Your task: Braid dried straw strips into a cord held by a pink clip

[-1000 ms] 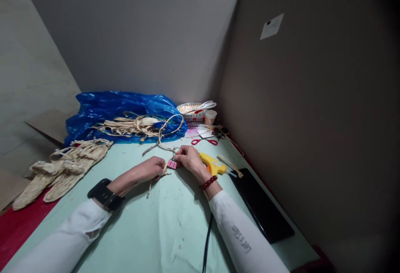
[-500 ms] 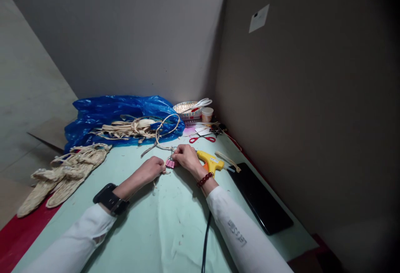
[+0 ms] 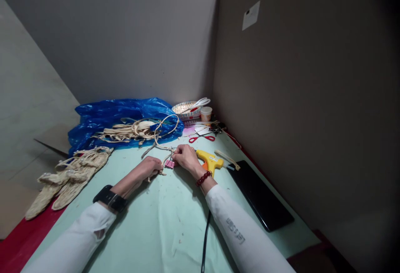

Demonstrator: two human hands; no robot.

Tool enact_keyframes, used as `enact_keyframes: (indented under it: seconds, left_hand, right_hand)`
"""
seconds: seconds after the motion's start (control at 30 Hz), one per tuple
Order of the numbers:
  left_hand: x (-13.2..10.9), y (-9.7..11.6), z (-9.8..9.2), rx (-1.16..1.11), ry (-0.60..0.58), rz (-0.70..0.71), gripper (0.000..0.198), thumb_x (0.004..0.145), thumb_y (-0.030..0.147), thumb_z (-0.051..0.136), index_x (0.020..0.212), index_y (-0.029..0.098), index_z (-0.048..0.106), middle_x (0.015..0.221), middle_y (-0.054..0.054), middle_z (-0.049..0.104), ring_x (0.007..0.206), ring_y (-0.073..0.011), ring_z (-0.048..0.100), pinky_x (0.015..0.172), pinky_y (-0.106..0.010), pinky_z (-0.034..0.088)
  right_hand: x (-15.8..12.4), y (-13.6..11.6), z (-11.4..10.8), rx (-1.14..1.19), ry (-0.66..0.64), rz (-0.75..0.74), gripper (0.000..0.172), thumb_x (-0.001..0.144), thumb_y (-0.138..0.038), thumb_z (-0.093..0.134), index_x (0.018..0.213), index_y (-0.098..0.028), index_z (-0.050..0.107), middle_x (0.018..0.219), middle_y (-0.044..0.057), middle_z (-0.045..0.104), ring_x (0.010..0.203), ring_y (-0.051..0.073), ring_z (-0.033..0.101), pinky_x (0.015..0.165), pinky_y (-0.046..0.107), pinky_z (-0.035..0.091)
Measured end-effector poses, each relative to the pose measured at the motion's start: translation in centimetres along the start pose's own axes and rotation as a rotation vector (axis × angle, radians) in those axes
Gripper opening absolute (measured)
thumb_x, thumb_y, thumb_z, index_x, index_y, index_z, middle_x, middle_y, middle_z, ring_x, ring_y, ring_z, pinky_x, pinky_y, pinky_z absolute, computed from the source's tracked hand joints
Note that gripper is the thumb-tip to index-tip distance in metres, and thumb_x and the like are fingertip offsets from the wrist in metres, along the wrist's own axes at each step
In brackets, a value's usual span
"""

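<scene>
A pink binder clip (image 3: 169, 164) sits between my two hands over the pale green tablecloth. My left hand (image 3: 152, 167) is closed in a pinch on a thin straw cord (image 3: 163, 169) just left of the clip. Fingers of my right hand (image 3: 185, 155) are pinched together at the clip's right side, where a loop of cord runs up; the exact hold of the fingertips is hidden. That braided cord (image 3: 161, 146) continues to a big loop near the blue bag. Right beside my right hand lies a yellow glue gun (image 3: 209, 160).
Woven straw sandals (image 3: 68, 177) lie at the left edge. Behind are a blue plastic bag (image 3: 93, 116) with straw strips (image 3: 128, 132), red-handled scissors (image 3: 201, 138), a basket (image 3: 186, 115) and a cup (image 3: 206, 113). On the right lies a black flat device (image 3: 262, 198); a black cable (image 3: 206, 239) runs forward.
My left hand has shifted slightly left, away from the clip, and more of the cord shows between the hands. My right hand stays almost in place. The view has turned a little.
</scene>
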State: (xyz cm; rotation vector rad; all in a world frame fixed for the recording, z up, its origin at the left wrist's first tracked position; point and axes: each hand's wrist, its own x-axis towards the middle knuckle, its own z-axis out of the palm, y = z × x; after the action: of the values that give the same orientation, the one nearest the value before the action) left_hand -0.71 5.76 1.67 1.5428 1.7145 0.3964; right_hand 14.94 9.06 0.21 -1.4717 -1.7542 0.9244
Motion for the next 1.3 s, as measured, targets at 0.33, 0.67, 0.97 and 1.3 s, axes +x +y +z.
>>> enact_keyframes:
  seconds: [0.33, 0.67, 0.97, 1.3]
  left_hand:
    - [0.9, -0.8, 0.5, 0.074, 0.067, 0.084, 0.021, 0.058, 0.027, 0.049, 0.044, 0.021, 0.036, 0.043, 0.006, 0.031, 0.047, -0.0093, 0.028, 0.048, -0.025, 0.018]
    - [0.6, -0.3, 0.6, -0.005, 0.036, 0.06, 0.017, 0.057, 0.025, 0.049, 0.045, 0.021, 0.037, 0.041, 0.007, 0.03, 0.044, -0.008, 0.025, 0.046, -0.024, 0.016]
    - [0.2, 0.0, 0.8, -0.112, -0.002, 0.034, 0.017, 0.059, 0.029, 0.05, 0.048, 0.021, 0.04, 0.04, 0.007, 0.03, 0.04, -0.0081, 0.023, 0.044, -0.024, 0.015]
    - [0.2, -1.6, 1.6, -0.086, 0.114, 0.181, 0.019, 0.06, 0.031, 0.049, 0.049, 0.022, 0.037, 0.047, 0.007, 0.033, 0.05, -0.0107, 0.03, 0.05, -0.025, 0.02]
  right_hand:
    - [-0.1, -0.3, -0.1, -0.046, 0.013, 0.004, 0.011, 0.063, -0.009, 0.059, 0.057, -0.018, 0.057, 0.063, 0.003, 0.066, 0.064, 0.016, 0.058, 0.057, 0.023, 0.035]
    - [-0.1, -0.3, 0.0, -0.076, 0.021, 0.033, 0.008, 0.064, -0.01, 0.06, 0.065, -0.017, 0.064, 0.069, 0.005, 0.068, 0.068, 0.016, 0.059, 0.055, 0.023, 0.033]
    - [-0.3, 0.0, -0.3, -0.021, -0.005, -0.025, 0.008, 0.069, -0.01, 0.059, 0.068, -0.015, 0.065, 0.066, 0.004, 0.067, 0.065, 0.015, 0.058, 0.057, 0.021, 0.035]
    - [-0.5, 0.8, -0.5, 0.041, -0.128, -0.169, 0.012, 0.075, -0.012, 0.053, 0.073, -0.016, 0.064, 0.063, 0.001, 0.064, 0.063, 0.013, 0.056, 0.061, 0.022, 0.038]
